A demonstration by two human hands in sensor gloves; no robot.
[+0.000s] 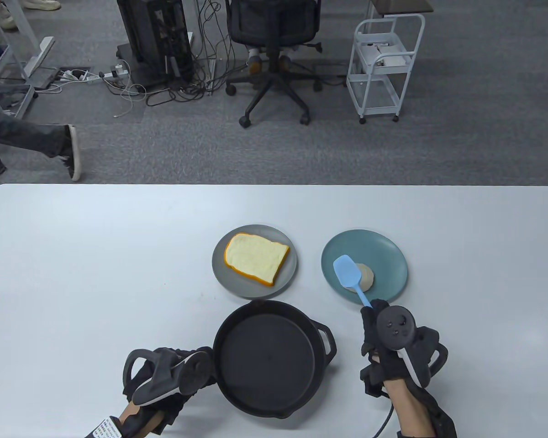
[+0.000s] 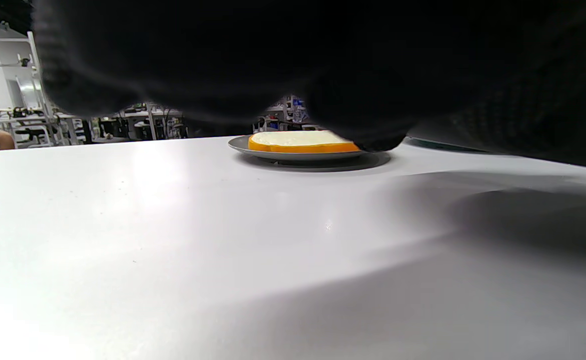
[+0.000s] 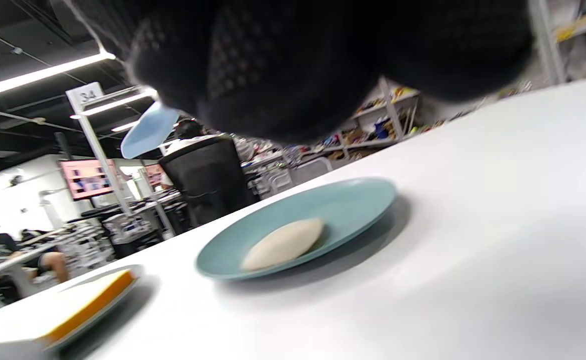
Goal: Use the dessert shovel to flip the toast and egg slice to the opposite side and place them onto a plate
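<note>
Now | egg slice (image 1: 366, 277) beyond right hand (image 1: 395, 351) | shovel (image 1: 349, 276) above it

A pale worktop (image 1: 96, 273) carries a grey plate (image 1: 219, 269) near its middle, a blue plate (image 1: 392, 260) just to the right of it, and a black pan (image 1: 269, 360) at the near edge.

Two plates (image 1: 219, 269) (image 1: 392, 255), one pan (image 1: 265, 356), one toast (image 1: 255, 258), one spatula (image 1: 347, 272), seemingly one egg slice (image 1: 367, 277)

Light: bright overhead strips — glare on table (image 2: 173, 210)
Blur: right wrist view soft, tilted
Shadows: soft under plates
</note>
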